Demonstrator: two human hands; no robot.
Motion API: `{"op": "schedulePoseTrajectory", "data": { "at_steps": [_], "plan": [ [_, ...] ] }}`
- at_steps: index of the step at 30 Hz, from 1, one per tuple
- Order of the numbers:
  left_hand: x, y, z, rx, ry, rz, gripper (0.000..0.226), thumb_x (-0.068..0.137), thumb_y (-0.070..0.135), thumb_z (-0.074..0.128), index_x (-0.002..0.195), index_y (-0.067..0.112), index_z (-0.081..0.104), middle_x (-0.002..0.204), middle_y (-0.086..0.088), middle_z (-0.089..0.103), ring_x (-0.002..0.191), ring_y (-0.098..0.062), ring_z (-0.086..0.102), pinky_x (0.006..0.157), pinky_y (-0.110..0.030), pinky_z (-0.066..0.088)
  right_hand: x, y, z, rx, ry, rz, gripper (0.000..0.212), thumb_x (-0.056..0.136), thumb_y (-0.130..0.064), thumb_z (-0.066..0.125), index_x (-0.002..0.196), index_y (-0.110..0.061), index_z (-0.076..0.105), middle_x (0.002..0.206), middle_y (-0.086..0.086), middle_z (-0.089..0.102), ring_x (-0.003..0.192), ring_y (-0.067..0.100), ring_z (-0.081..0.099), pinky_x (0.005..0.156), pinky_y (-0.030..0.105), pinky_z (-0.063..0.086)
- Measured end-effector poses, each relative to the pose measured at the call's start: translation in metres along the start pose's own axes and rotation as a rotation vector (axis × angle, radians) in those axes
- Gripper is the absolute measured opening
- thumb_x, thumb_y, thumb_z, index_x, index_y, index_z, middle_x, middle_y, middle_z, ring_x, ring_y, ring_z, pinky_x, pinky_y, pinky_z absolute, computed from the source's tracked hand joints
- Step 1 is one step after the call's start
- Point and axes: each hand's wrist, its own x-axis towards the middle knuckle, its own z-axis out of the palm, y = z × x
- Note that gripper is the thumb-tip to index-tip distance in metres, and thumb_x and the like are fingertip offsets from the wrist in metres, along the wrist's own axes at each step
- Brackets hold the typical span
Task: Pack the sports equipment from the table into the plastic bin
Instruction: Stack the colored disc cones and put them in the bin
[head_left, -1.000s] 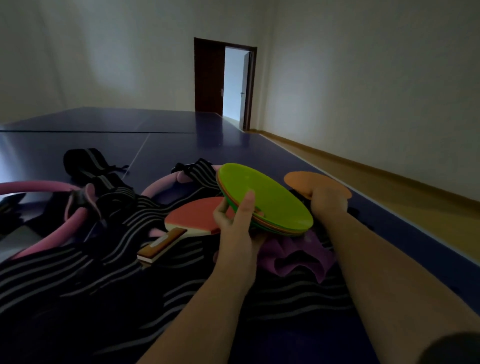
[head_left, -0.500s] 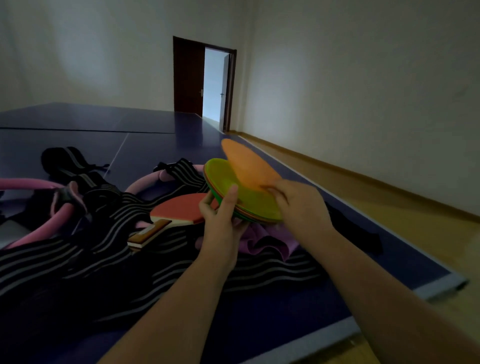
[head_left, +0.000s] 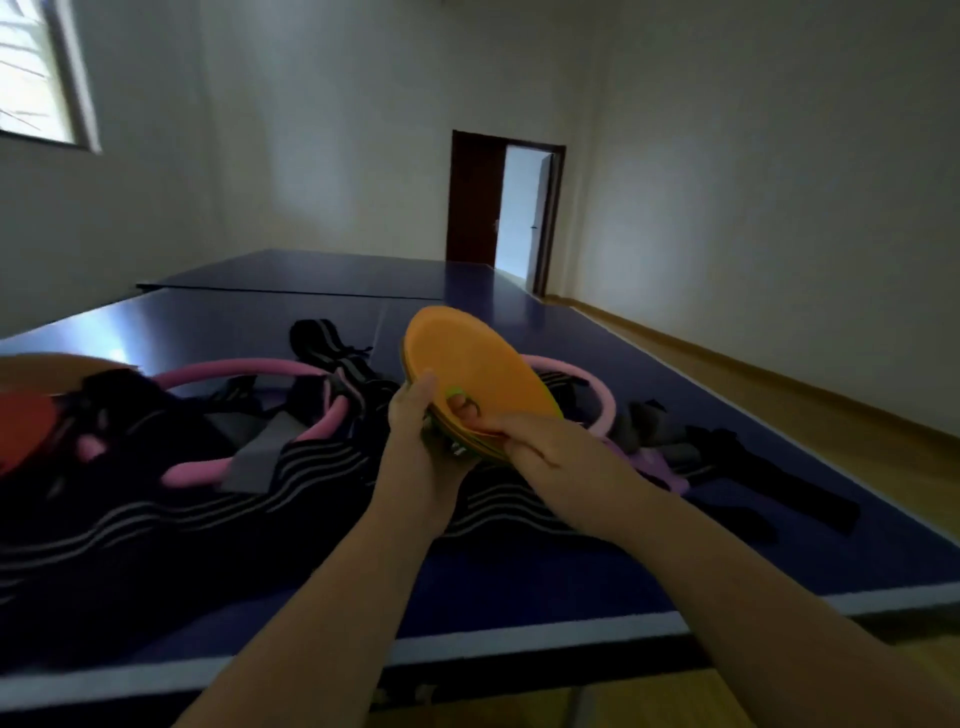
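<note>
A stack of flat plastic discs (head_left: 467, 369), orange on top with green edges below, is tilted up above the blue table tennis table (head_left: 519, 571). My left hand (head_left: 421, 441) grips the stack's near left edge, a fingertip showing through the centre hole. My right hand (head_left: 550, 452) pinches the near right edge, thumb on top. Pink foam rings (head_left: 249, 371) and black striped straps (head_left: 208, 499) lie on the table to the left and behind. A red paddle (head_left: 21, 426) shows at the far left. No plastic bin is in view.
A purple band (head_left: 660, 467) and dark cloth pieces (head_left: 753, 478) lie right of my hands. The table's white near edge (head_left: 519, 639) runs below my forearms. Wooden floor lies to the right, and an open door (head_left: 524, 213) is at the back.
My right hand has laid the orange disc on top of the green stack. Both hands now hold the stack together. The view has swung, so the paddle and rings sit farther left.
</note>
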Motion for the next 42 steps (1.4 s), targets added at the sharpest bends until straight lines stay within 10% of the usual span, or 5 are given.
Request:
{"op": "schedulePoseTrajectory", "data": {
  "at_steps": [5,24,31,36,42],
  "plan": [
    [-0.038,0.07,-0.06,-0.021,0.144,0.106,0.033,0.093,0.039,0.054,0.114,0.015,0.062,0.113,-0.016,0.059,0.109,-0.036,0.057,0.102,-0.062,0.045,0.031,-0.05,0.057,0.144,0.029,-0.047,0.032,0.105,-0.036,0.04,0.123,-0.035,0.067,0.115,-0.02,0.064,0.105,-0.002,0.056,0.095,0.024,0.044],
    [-0.197,0.318,-0.267,0.314,0.709,0.572,0.067,0.078,0.058,0.067,0.136,0.032,0.049,0.131,-0.003,0.062,0.115,-0.026,0.064,0.087,-0.048,0.058,0.167,-0.255,0.309,0.25,-0.129,-0.354,0.048,0.089,0.004,0.047,0.132,-0.014,0.059,0.13,0.004,0.059,0.116,0.011,0.053,0.093,0.015,0.036],
    [-0.214,0.346,-0.292,0.155,0.747,0.651,0.025,0.097,0.05,0.049,0.115,0.034,0.056,0.117,-0.001,0.067,0.113,-0.026,0.064,0.097,-0.053,0.052,0.205,-0.264,0.367,-0.284,-0.22,-0.317,0.077,0.086,-0.042,0.056,0.154,-0.029,0.023,0.159,0.0,0.03,0.152,0.026,0.01,0.118,0.06,-0.012],
    [-0.211,0.341,-0.309,0.066,0.709,0.619,0.032,0.095,0.054,0.049,0.119,0.034,0.057,0.105,-0.001,0.069,0.109,-0.027,0.061,0.097,-0.055,0.051,0.234,-0.262,0.385,-0.516,-0.145,-0.301,0.096,0.078,-0.083,0.043,0.155,-0.031,0.016,0.152,0.004,0.041,0.149,0.031,0.021,0.111,0.067,-0.013],
    [-0.205,0.336,-0.325,0.04,0.655,0.626,0.052,0.087,0.059,0.055,0.131,0.03,0.055,0.111,-0.012,0.062,0.082,-0.021,0.059,0.085,-0.045,0.052,0.236,-0.258,0.389,-0.41,-0.202,-0.275,0.037,0.096,-0.047,0.051,0.128,-0.027,0.051,0.105,-0.005,0.07,0.112,0.022,0.061,0.114,0.064,-0.012]
  ]
}}
